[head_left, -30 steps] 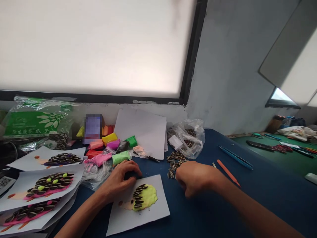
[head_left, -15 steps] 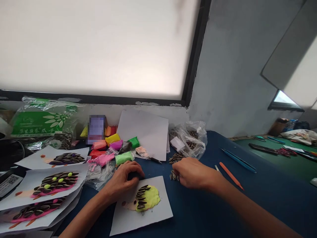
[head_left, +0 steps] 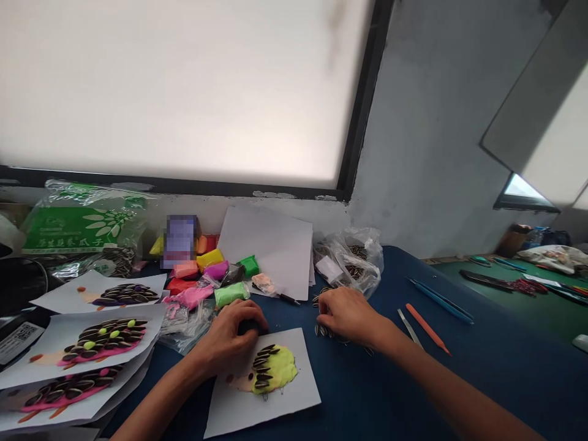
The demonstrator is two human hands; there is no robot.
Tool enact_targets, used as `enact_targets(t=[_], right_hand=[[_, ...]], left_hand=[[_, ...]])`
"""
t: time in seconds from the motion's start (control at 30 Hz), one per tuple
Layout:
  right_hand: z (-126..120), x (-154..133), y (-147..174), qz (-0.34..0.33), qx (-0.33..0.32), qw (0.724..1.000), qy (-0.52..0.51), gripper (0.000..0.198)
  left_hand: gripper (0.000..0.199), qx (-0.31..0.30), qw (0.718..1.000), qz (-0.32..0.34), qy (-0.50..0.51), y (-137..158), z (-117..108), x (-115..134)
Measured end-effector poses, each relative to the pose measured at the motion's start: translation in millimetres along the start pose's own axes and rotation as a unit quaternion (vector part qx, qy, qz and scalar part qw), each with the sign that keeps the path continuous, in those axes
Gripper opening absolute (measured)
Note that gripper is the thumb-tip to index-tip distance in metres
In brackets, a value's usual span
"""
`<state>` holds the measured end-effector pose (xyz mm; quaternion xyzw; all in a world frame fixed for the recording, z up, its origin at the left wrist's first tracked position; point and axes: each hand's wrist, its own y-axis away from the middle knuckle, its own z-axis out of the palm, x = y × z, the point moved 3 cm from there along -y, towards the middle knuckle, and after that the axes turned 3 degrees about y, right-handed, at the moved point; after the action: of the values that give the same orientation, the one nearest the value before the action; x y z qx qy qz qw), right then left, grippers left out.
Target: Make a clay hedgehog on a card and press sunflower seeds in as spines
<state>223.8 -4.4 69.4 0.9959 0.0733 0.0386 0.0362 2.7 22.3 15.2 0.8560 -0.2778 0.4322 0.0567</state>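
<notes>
A sheet of paper (head_left: 287,411) carries a hedgehog picture with a yellow clay body (head_left: 283,367) and a pale face. Dark sunflower seeds (head_left: 263,369) stick to the yellow clay near the face. My left hand (head_left: 236,334) rests on the sheet's upper left edge, fingers curled round a dark thing that I cannot make out. To the right of the sheet, my right hand (head_left: 348,315) is bent down with its fingers closed on loose sunflower seeds (head_left: 324,331) on the blue table (head_left: 367,398). Its fingertips are partly hidden, so how many seeds it grips cannot be told.
Finished-looking hedgehog pictures (head_left: 108,343) are piled at left, before a green seed bag (head_left: 68,229). Clay packets (head_left: 232,294), white paper (head_left: 275,245) and a pen (head_left: 288,299) lie behind. A plastic bag of seeds (head_left: 367,263), an orange tool (head_left: 428,329) and blue tweezers (head_left: 441,300) are at right.
My right hand has shifted and turned over the seeds, its fingers lower, and more loose seeds show beneath it. The pale tool beside the orange one is more visible. My left hand stays put.
</notes>
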Motion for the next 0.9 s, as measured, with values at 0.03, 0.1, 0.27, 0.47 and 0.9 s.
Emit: enact_targets(t=[0.03,0.1,0.27,0.47,0.9], right_hand=[[1.1,-0.5,-0.2,-0.002,-0.005,1.0,-0.001,0.01],[2.6,-1.6,-0.1,-0.006,-0.01,1.0,0.001,0.01],[0.6,-4.6,4.4,-0.016,-0.02,1.0,0.018,0.011],[0.1,-6.8,8.7,-0.035,-0.039,0.998,0.033,0.011],[-11.2,-22.1,15.4,-0.092,0.012,0.985,-0.149,0.01]], left_hand=[[0.025,0.001,1.0,0.001,0.0,-0.1,0.1,-0.1],[0.024,0.001,1.0,0.005,0.0,-0.2,0.5,-0.5],[0.023,0.003,1.0,0.005,-0.001,0.2,0.7,-1.2],[0.024,-0.007,1.0,-0.012,0.0,1.2,-0.5,1.2],[0.026,-0.003,1.0,0.012,-0.016,-0.2,-1.3,0.3]])
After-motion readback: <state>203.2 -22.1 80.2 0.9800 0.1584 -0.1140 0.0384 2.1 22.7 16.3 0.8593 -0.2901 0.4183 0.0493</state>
